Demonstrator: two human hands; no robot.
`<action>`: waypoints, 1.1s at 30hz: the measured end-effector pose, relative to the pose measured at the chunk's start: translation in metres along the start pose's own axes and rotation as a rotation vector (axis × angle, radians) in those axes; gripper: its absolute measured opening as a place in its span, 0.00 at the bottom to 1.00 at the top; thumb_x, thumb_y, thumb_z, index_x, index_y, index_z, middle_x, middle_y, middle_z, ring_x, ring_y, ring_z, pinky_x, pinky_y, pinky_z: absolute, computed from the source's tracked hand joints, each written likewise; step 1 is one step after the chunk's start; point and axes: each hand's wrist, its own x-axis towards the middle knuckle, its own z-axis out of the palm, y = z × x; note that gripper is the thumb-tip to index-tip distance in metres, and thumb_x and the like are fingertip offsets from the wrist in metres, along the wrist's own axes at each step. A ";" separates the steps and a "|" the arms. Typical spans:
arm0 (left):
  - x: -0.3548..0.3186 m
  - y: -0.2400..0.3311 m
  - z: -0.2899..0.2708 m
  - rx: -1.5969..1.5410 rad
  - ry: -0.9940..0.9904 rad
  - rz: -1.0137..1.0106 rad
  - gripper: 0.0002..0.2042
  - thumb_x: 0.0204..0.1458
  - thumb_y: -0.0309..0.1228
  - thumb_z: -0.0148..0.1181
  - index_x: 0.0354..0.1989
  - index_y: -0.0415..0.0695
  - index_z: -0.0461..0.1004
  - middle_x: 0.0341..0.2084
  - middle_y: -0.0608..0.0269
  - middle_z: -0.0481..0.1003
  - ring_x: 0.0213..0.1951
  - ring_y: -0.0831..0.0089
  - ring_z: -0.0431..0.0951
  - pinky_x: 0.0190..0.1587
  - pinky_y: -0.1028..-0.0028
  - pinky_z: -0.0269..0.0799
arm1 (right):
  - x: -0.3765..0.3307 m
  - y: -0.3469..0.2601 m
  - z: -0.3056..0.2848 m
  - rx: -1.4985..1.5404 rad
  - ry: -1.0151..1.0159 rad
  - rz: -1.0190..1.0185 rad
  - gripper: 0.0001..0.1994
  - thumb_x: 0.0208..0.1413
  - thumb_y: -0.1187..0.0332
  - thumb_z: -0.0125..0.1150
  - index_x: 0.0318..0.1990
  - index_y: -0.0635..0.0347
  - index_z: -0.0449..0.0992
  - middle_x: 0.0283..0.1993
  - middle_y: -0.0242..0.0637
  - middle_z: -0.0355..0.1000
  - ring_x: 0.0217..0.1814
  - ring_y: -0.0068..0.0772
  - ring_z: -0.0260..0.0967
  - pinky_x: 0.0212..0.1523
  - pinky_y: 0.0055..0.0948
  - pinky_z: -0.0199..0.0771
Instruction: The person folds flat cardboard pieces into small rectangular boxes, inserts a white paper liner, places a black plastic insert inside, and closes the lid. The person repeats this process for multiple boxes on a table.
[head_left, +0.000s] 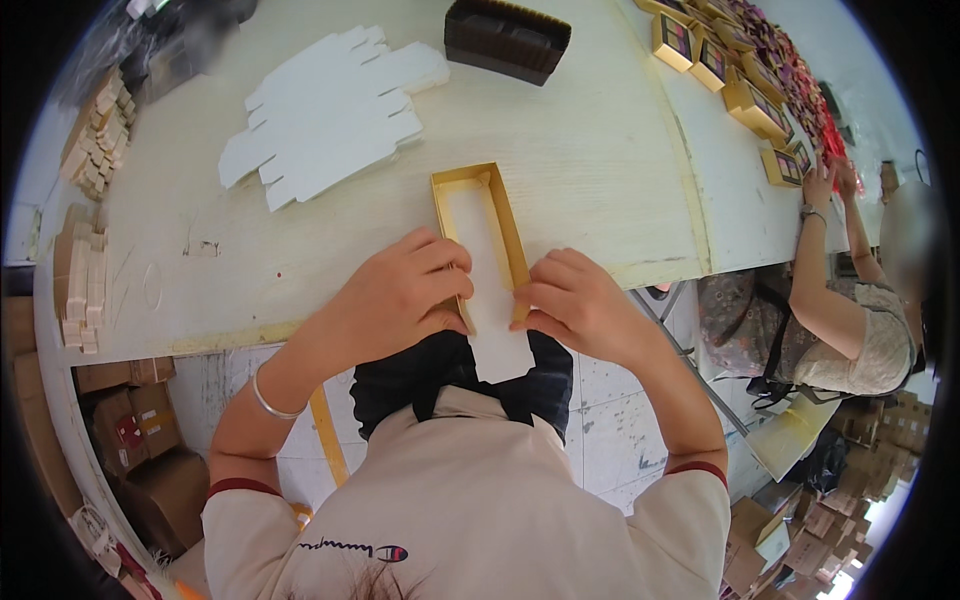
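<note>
Between my hands, at the table's front edge, is a long, narrow cardboard box (512, 232) with gold walls and a white inside. Its far end stands folded up, while the near end lies flat as a white flap over my lap. My left hand (408, 285) pinches the near end of the left wall between thumb and fingers. The near end of the right wall is gripped by my right hand (572, 298) in the same way. Beyond the box lies a stack of flat white box blanks (325, 115), and past it a dark brown stack of plastic trays (505, 40).
Bundles of pale card pieces (85, 280) line the table's left edge. Finished gold boxes (755, 105) stand at the far right, where a co-worker (850, 320) reaches over red and purple items. Cardboard cartons (145, 425) sit under the table at left.
</note>
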 end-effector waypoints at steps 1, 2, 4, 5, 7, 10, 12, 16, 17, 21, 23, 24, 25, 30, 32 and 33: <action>-0.002 0.001 0.002 0.015 0.012 -0.026 0.13 0.36 0.24 0.71 0.31 0.43 0.73 0.36 0.66 0.73 0.36 0.64 0.71 0.37 0.69 0.70 | 0.004 0.001 0.004 -0.025 0.011 0.008 0.11 0.43 0.69 0.68 0.30 0.59 0.71 0.28 0.34 0.64 0.33 0.37 0.65 0.37 0.34 0.67; -0.001 0.003 0.004 0.027 0.025 -0.051 0.12 0.38 0.23 0.70 0.31 0.43 0.73 0.34 0.66 0.73 0.35 0.65 0.71 0.36 0.69 0.70 | 0.008 0.001 0.008 -0.053 0.020 0.019 0.11 0.43 0.68 0.68 0.28 0.59 0.70 0.26 0.34 0.64 0.31 0.37 0.64 0.35 0.34 0.66; 0.000 0.010 0.013 0.033 0.087 -0.098 0.09 0.40 0.22 0.68 0.30 0.43 0.74 0.29 0.65 0.74 0.32 0.65 0.72 0.33 0.69 0.70 | 0.013 -0.003 0.020 -0.121 0.080 0.022 0.11 0.44 0.68 0.67 0.27 0.59 0.68 0.25 0.35 0.64 0.30 0.39 0.64 0.33 0.35 0.66; -0.001 0.015 0.023 0.028 0.138 -0.122 0.08 0.41 0.22 0.67 0.30 0.43 0.74 0.27 0.65 0.74 0.30 0.64 0.72 0.32 0.68 0.70 | 0.015 -0.005 0.023 -0.157 0.111 0.020 0.12 0.44 0.68 0.67 0.26 0.59 0.67 0.24 0.36 0.64 0.29 0.39 0.65 0.33 0.35 0.66; -0.001 0.020 0.033 -0.028 0.224 -0.187 0.06 0.43 0.22 0.65 0.29 0.43 0.74 0.25 0.64 0.73 0.27 0.64 0.73 0.30 0.68 0.70 | 0.014 -0.008 0.024 -0.075 0.086 0.091 0.09 0.46 0.71 0.65 0.28 0.60 0.67 0.25 0.38 0.65 0.30 0.41 0.65 0.33 0.35 0.66; 0.000 0.022 0.038 -0.080 0.288 -0.245 0.05 0.44 0.22 0.63 0.28 0.44 0.73 0.24 0.64 0.71 0.26 0.62 0.73 0.29 0.67 0.69 | 0.013 -0.013 0.023 -0.009 0.073 0.149 0.07 0.47 0.75 0.61 0.33 0.61 0.69 0.27 0.40 0.67 0.32 0.44 0.66 0.34 0.37 0.66; 0.004 0.020 0.038 0.030 0.280 -0.192 0.05 0.44 0.22 0.63 0.28 0.44 0.74 0.23 0.63 0.71 0.26 0.62 0.73 0.28 0.68 0.69 | 0.013 -0.017 0.018 0.038 0.058 0.177 0.10 0.47 0.77 0.59 0.39 0.61 0.70 0.29 0.42 0.68 0.33 0.45 0.66 0.36 0.37 0.67; 0.001 0.018 0.037 -0.117 0.246 -0.273 0.04 0.44 0.21 0.62 0.27 0.43 0.73 0.22 0.62 0.70 0.25 0.62 0.73 0.26 0.68 0.68 | -0.001 -0.019 0.003 0.034 0.012 0.122 0.22 0.43 0.81 0.59 0.51 0.65 0.71 0.43 0.46 0.70 0.40 0.48 0.69 0.42 0.38 0.70; 0.001 0.019 0.035 -0.122 0.231 -0.288 0.04 0.44 0.21 0.62 0.27 0.43 0.73 0.22 0.62 0.70 0.25 0.62 0.73 0.26 0.68 0.68 | -0.006 -0.020 0.000 -0.002 0.001 0.082 0.26 0.42 0.82 0.60 0.53 0.66 0.70 0.47 0.47 0.70 0.42 0.48 0.70 0.43 0.39 0.71; 0.004 0.017 0.034 -0.158 0.224 -0.262 0.04 0.47 0.18 0.62 0.27 0.38 0.73 0.23 0.62 0.71 0.21 0.73 0.72 0.22 0.77 0.66 | -0.019 -0.017 0.023 -0.244 0.198 -0.070 0.25 0.39 0.83 0.59 0.51 0.65 0.74 0.53 0.46 0.68 0.46 0.47 0.70 0.44 0.40 0.71; 0.006 0.019 0.026 -0.293 0.143 -0.341 0.05 0.48 0.19 0.62 0.32 0.39 0.73 0.27 0.64 0.72 0.24 0.76 0.71 0.25 0.79 0.66 | -0.017 -0.007 0.034 -0.141 0.292 -0.115 0.24 0.40 0.80 0.63 0.50 0.65 0.75 0.54 0.46 0.67 0.47 0.46 0.70 0.42 0.37 0.71; 0.007 0.020 0.020 -0.360 0.102 -0.383 0.07 0.49 0.19 0.61 0.35 0.39 0.73 0.29 0.65 0.72 0.25 0.77 0.70 0.27 0.79 0.66 | -0.014 -0.006 0.029 -0.037 0.297 -0.065 0.17 0.41 0.81 0.64 0.43 0.66 0.77 0.51 0.46 0.68 0.43 0.44 0.70 0.39 0.36 0.71; 0.008 0.020 0.015 -0.415 0.063 -0.401 0.08 0.51 0.20 0.60 0.38 0.40 0.71 0.29 0.63 0.72 0.25 0.75 0.70 0.29 0.77 0.67 | -0.012 -0.003 0.029 0.046 0.319 -0.036 0.15 0.42 0.82 0.63 0.42 0.66 0.76 0.50 0.46 0.68 0.42 0.43 0.70 0.38 0.35 0.71; 0.001 0.001 0.007 -0.609 -0.039 -0.354 0.15 0.59 0.27 0.53 0.53 0.42 0.62 0.38 0.60 0.72 0.26 0.69 0.68 0.35 0.71 0.68 | 0.001 -0.003 0.036 0.328 0.406 0.110 0.06 0.47 0.82 0.63 0.34 0.67 0.74 0.41 0.44 0.66 0.35 0.39 0.66 0.32 0.29 0.69; -0.001 0.004 0.012 -0.493 0.011 -0.300 0.15 0.60 0.27 0.51 0.54 0.43 0.61 0.43 0.57 0.71 0.28 0.65 0.70 0.35 0.70 0.69 | 0.005 -0.005 0.036 0.380 0.430 0.188 0.05 0.49 0.81 0.63 0.33 0.68 0.73 0.40 0.42 0.64 0.34 0.36 0.65 0.31 0.28 0.68; 0.000 0.007 0.019 -0.439 0.076 -0.263 0.16 0.60 0.26 0.50 0.55 0.43 0.60 0.46 0.55 0.70 0.30 0.62 0.71 0.36 0.69 0.69 | 0.008 -0.008 0.038 0.428 0.445 0.246 0.05 0.50 0.80 0.63 0.33 0.68 0.73 0.39 0.42 0.64 0.33 0.35 0.64 0.31 0.27 0.68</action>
